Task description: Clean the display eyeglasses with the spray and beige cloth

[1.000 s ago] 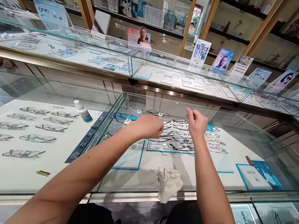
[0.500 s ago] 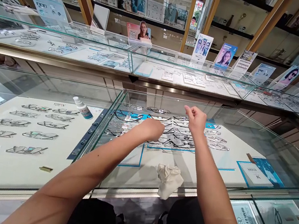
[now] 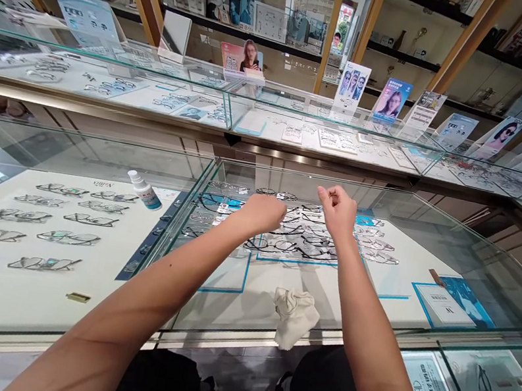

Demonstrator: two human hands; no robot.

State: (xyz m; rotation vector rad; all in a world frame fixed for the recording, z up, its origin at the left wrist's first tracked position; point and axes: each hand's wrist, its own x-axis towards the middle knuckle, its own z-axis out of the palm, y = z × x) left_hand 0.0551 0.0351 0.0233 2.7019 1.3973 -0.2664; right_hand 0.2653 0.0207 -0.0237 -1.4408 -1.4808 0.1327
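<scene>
My left hand is closed over the rows of eyeglasses; its fingertips are turned away, so anything in them is hidden. Further right, my right hand is raised with fingers curled and thumb bent in, and I cannot make out what it pinches. Below the two hands lie a dark-framed pair of eyeglasses and another pair, with several more around them. A crumpled cream cloth rests at the near edge of the glass showcase.
A white spray bottle leans on the left showcase, above several eyeglasses in rows. A blue-edged card lies at right. Behind runs a second glass counter with standing signs. A brass-coloured piece sits front left.
My left hand has moved slightly away from me, uncovering more of the eyeglasses below it. My right hand has shifted a little left, its fingers still curled. The cloth and bottle stay put.
</scene>
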